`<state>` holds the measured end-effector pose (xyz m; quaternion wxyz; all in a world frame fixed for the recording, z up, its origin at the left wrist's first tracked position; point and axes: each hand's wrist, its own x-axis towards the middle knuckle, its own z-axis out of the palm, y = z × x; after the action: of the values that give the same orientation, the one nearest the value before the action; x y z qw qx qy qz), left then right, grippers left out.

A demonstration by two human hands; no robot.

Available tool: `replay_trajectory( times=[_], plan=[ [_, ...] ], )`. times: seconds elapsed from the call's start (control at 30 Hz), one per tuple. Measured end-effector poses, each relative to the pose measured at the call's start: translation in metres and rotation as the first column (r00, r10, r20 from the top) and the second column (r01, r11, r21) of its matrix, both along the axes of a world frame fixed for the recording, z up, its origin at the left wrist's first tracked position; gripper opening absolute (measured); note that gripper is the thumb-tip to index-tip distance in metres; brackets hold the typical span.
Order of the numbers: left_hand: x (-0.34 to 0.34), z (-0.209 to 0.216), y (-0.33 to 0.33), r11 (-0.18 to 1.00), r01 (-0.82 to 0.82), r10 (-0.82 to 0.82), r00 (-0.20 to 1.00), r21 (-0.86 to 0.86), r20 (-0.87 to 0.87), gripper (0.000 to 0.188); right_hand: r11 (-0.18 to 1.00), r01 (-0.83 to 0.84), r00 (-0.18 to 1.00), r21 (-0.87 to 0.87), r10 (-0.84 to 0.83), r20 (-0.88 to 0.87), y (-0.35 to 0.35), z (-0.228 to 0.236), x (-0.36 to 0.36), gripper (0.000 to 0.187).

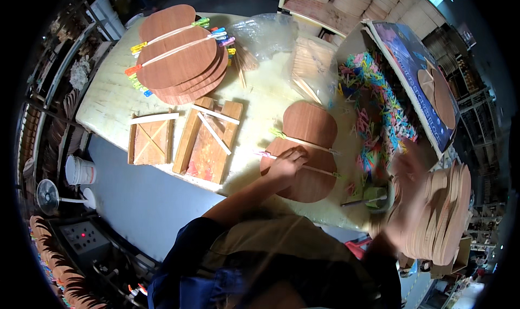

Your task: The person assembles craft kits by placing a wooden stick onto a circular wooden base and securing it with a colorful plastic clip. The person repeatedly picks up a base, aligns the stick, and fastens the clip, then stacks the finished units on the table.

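Note:
A guitar-shaped wooden plate (310, 126) lies on the pale worktable (108, 100) in front of me, with thin light strips laid across it and clothes pegs clipped at its edge. My left hand (286, 162) presses on the lower strip near the plate's left edge, fingers bent over it. My right hand (409, 200) is blurred in motion at the right, beside a stack of guitar-shaped plates (449, 211); whether it holds anything cannot be made out.
A stack of similar plates (179, 54) clamped with coloured pegs sits at the far left of the table. Two wooden jigs (150, 138) (208, 141) lie near the front edge. A box of coloured pegs (379, 97) stands at right. A green glue pot (374, 196) sits by the plate.

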<state>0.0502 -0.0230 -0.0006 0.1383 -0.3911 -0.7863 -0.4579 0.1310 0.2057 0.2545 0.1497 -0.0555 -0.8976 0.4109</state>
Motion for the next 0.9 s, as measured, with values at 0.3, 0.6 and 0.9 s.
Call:
replay_trajectory(
  times=[0.3,0.6,0.9],
  plan=[
    [0.090,-0.027,-0.060,0.823,-0.568,0.502,0.725,-0.004,0.471,0.048,-0.292,0.259,0.027,0.921,-0.951,-0.309,0.316,0.083,0.314,0.075],
    [0.085,0.003,-0.072,0.830,-0.478,-0.285,0.080,0.288,0.955,0.028,0.406,0.905,0.404,-0.128,-0.726,0.557,0.468,0.007,0.425,0.072],
    [-0.049,0.136,-0.176,0.376,-0.719,0.236,0.684,0.584,0.690,0.042,0.412,0.877,0.474,-0.245,-0.668,0.574,0.433,0.031,0.430,0.063]
  ],
)
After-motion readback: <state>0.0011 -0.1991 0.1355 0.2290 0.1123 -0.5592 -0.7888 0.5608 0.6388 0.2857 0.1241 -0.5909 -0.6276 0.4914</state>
